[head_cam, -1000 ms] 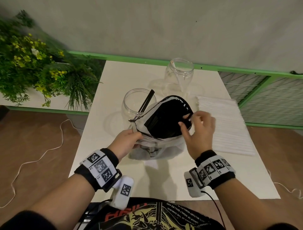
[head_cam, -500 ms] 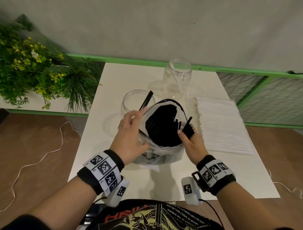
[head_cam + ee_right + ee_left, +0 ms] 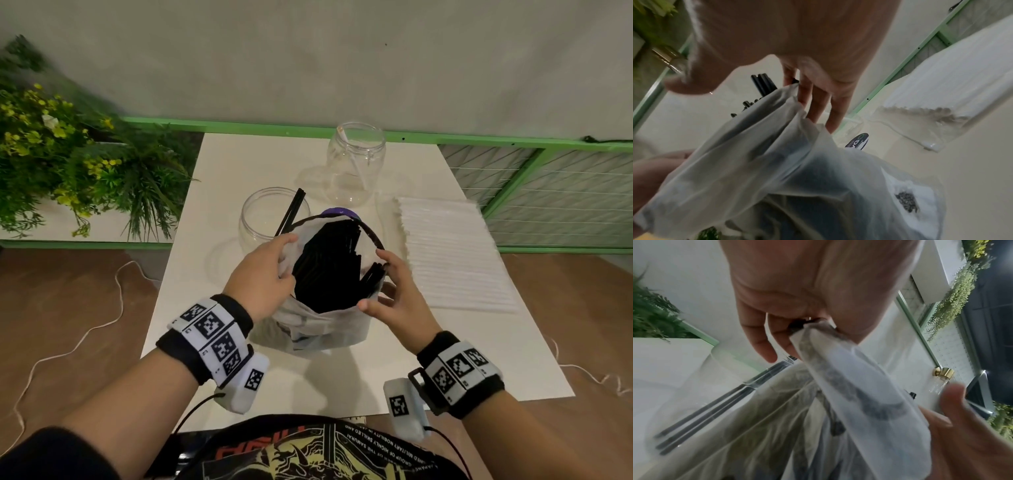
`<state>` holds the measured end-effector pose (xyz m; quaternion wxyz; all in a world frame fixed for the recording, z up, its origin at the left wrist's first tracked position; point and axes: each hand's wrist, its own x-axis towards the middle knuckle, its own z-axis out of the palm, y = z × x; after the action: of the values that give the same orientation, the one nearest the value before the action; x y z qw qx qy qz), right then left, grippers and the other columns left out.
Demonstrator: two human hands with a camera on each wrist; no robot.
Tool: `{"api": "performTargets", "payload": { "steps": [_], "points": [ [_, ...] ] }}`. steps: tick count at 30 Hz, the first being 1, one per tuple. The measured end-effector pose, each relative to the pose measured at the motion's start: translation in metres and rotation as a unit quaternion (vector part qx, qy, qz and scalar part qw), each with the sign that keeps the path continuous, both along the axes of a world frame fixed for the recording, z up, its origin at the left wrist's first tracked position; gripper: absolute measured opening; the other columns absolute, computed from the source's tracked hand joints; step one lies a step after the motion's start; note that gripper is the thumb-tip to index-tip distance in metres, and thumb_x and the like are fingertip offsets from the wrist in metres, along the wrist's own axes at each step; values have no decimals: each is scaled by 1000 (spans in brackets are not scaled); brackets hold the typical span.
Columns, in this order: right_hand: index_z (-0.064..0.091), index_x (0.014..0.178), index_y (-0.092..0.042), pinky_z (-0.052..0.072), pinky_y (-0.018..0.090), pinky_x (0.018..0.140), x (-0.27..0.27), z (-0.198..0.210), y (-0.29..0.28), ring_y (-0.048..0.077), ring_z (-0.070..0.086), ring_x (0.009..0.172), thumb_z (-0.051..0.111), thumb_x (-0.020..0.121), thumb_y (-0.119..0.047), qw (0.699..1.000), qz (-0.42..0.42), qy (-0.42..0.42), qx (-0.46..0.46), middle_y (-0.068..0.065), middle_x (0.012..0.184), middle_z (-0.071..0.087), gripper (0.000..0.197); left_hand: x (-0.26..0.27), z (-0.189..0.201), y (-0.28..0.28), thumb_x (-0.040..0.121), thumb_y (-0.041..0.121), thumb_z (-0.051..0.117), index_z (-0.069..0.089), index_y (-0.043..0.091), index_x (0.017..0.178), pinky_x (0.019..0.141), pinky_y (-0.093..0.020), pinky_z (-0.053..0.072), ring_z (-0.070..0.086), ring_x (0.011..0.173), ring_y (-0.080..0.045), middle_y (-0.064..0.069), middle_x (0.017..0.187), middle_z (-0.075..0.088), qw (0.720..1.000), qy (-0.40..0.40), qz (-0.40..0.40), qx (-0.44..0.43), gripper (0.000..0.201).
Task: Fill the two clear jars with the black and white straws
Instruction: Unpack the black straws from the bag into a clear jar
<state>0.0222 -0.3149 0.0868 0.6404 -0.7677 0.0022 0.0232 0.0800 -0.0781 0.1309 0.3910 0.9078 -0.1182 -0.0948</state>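
The left hand (image 3: 263, 274) is gripping the left rim of a cloudy plastic bag (image 3: 325, 329), fingers curled over the bunched plastic. The right hand (image 3: 399, 301) is cupping the bag's right rim with spread, slightly bent fingers resting against the plastic; whether it is actually pinching the rim cannot be told. The bag is standing open near the middle of the white table (image 3: 445, 359), packed with black straws (image 3: 329, 263). Just behind its left side, a clear jar (image 3: 263, 219) is holding a few black straws leaning on its rim. A second clear jar (image 3: 356, 164) is standing near the table's far edge with one white straw (image 3: 352, 161) inside. A flat pile of white straws (image 3: 452, 253) is lying along the right edge.
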Motion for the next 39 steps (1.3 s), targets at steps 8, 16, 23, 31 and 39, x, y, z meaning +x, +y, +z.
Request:
{"api": "performTargets", "payload": {
  "steps": [8, 16, 23, 31, 39],
  "points": [
    [25, 138, -19, 50, 22, 90, -4, -23, 20, -3, 56, 109, 85, 67, -8, 995, 34, 44, -84, -12, 128, 48, 94, -9, -8, -11, 88, -1, 50, 27, 27, 147, 100, -13, 25, 30, 130, 0, 7, 146, 37, 984, 134, -49, -109, 69],
    [46, 101, -26, 43, 8, 65, -1, -4, 20, -6, 52, 74, 59, 74, 18, 981, -101, -101, -130, -8, 89, 56, 54, -16, -8, -10, 83, -11, 51, 37, 32, 139, 112, -19, 25, 32, 134, 2, 14, 143, 41, 973, 75, -20, -216, 72],
    [52, 94, -27, 48, 22, 77, 0, -18, 2, 5, 55, 86, 60, 72, -1, 977, -12, -95, -189, -11, 95, 56, 35, -14, -21, 10, 84, -5, 44, 35, 30, 143, 77, -16, 40, 54, 101, -12, 1, 117, 56, 993, 69, 34, -89, 69],
    [45, 97, -28, 44, 19, 84, -1, -11, 12, 12, 50, 102, 75, 62, -50, 992, 38, -39, -114, -1, 107, 47, 52, -11, -23, 13, 69, -12, 50, 49, 17, 121, 104, -20, 20, 27, 127, -8, 14, 133, 29, 999, -6, -18, -40, 60],
    [24, 131, -40, 35, 26, 109, 2, -20, 25, 6, 38, 129, 89, 56, -36, 990, 36, -43, -133, -4, 134, 38, 100, 7, -16, 0, 63, 32, 62, 50, 27, 96, 79, -29, 41, 52, 88, -13, 4, 95, 55, 954, 139, 46, -263, 35]
  ]
}}
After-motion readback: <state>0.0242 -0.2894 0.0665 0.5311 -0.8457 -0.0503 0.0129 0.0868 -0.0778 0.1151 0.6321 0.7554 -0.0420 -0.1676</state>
